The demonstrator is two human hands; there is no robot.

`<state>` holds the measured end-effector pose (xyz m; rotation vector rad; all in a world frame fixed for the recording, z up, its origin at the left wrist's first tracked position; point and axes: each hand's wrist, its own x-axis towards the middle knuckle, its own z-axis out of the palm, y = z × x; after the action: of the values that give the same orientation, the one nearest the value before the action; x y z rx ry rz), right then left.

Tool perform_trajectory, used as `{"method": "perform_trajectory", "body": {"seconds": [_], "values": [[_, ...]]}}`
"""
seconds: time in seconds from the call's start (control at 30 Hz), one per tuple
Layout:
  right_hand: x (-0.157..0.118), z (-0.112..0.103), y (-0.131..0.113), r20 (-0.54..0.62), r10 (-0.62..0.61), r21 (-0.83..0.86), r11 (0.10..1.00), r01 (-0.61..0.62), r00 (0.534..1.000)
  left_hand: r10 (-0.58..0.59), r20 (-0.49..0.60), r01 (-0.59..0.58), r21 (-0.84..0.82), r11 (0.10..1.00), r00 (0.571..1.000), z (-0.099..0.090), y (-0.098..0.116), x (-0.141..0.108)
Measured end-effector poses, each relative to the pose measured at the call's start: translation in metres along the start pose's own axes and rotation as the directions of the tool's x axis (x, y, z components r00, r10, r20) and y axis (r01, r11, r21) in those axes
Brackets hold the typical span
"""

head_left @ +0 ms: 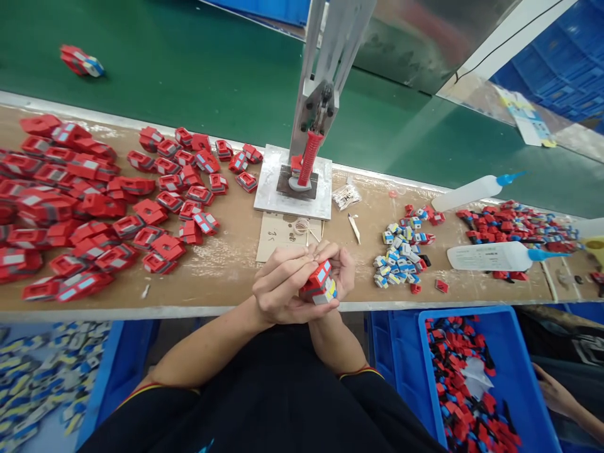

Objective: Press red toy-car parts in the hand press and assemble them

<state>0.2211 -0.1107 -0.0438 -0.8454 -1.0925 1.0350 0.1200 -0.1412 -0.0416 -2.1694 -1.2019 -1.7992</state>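
Note:
Close to the table's front edge, a red toy vehicle piece (319,282) with pale window patches and a white, blue and yellow end is between my two hands. My left hand (282,284) is wrapped round its left side and underside, fingers bent over the top. From the other side my right hand (343,269) grips it, with its fingertips meeting the left ones above the piece. Those fingertips hide part of the top. Just beyond my hands lies a cardboard sheet (274,236) with a small round tub (301,226) and thin sticks on it.
A lever press (309,160) stands ahead on a metal plate. Many red pieces (89,189) cover the left side. Small white-blue parts (401,255), two glue bottles (491,257) and a blue crate (491,311) are right. Another person's hand (557,393) shows at far right.

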Motion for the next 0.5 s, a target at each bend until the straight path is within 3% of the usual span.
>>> {"method": "perform_trajectory", "body": {"seconds": [0.2,0.3,0.4,0.5], "values": [[0.006,-0.013,-0.009,0.101,0.104,-0.011,0.995,-0.104,0.989,0.061,0.025,-0.061,-0.029,0.998,0.998,0.003,-0.006,0.016],[0.006,-0.018,-0.008,0.067,0.154,0.065,0.985,-0.159,0.986,0.006,0.066,-0.002,-0.051,0.999,0.998,0.008,0.002,0.016],[0.005,-0.026,-0.001,0.038,0.217,0.161,0.962,-0.220,0.975,-0.080,0.040,0.083,-0.077,0.994,0.996,0.015,0.015,0.013],[0.006,-0.039,0.010,0.069,0.213,0.083,0.972,-0.218,0.975,-0.112,0.055,0.116,-0.068,0.991,0.992,0.022,0.024,0.013]]}}
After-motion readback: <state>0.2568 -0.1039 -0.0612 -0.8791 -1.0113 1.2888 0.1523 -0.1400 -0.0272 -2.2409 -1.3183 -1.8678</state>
